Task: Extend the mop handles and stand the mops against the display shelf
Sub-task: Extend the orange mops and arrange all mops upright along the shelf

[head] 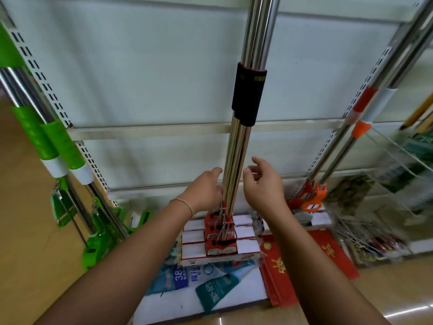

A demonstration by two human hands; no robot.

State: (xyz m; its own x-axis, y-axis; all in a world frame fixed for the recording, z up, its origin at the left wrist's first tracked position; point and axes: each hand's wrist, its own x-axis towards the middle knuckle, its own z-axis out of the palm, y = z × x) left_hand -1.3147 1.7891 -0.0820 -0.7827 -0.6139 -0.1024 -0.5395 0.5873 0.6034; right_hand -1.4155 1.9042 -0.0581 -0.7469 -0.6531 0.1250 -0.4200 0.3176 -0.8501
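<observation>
Red mops bundled upright against display shelf, heads on floor. Left hand fingers touching the poles, grip unclear; right hand loose, apart, just beside. Green mops left, orange mops right.

Mop handles cut off at top edge; left hand fingertips hidden behind them

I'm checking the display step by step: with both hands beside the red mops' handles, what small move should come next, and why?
Probably draw both hands back. The red mops already stand upright, steel handles leaning on the display shelf. The left hand only touches them with relaxed fingers, and the right hand hangs open beside them, gripping nothing.
</observation>
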